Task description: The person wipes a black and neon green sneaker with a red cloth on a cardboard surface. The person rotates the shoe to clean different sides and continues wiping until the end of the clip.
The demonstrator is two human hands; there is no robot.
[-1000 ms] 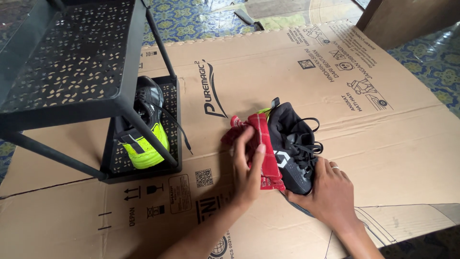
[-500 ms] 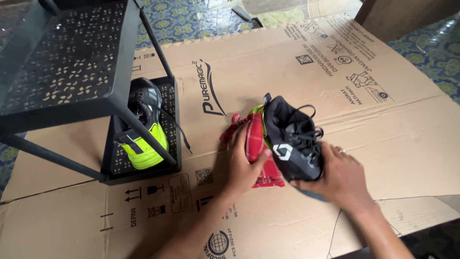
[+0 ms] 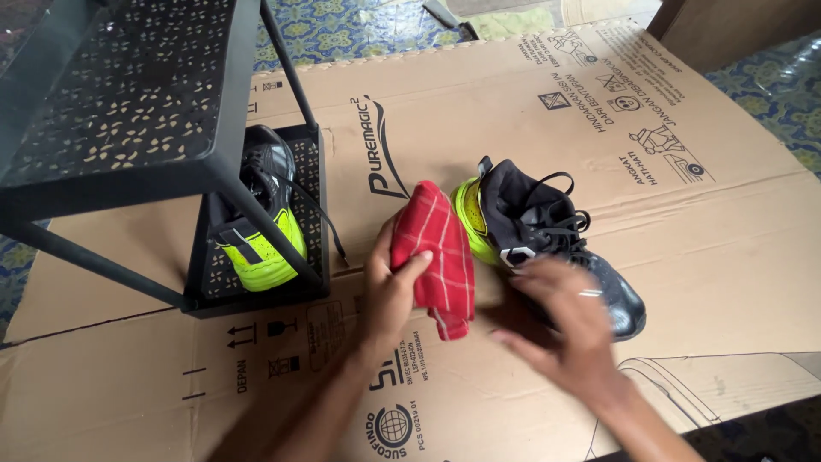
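My left hand (image 3: 389, 287) grips a red checked cloth (image 3: 436, 248), held just left of a black sports shoe (image 3: 547, 239) with a neon yellow heel. That shoe lies on its sole on flattened cardboard (image 3: 479, 111), toe pointing right. My right hand (image 3: 560, 325) hovers blurred over the shoe's front, fingers spread, holding nothing. A matching black and yellow shoe (image 3: 261, 227) sits on the bottom shelf of a black metal rack (image 3: 128, 103).
The rack's perforated upper shelf fills the top left. A brown wooden panel (image 3: 727, 26) stands at the top right. Blue patterned floor (image 3: 342, 26) shows beyond the cardboard's edges.
My right hand has let go of the shoe, which now rests flat on the cardboard. The cloth has come off the shoe and sits bunched in my left hand.
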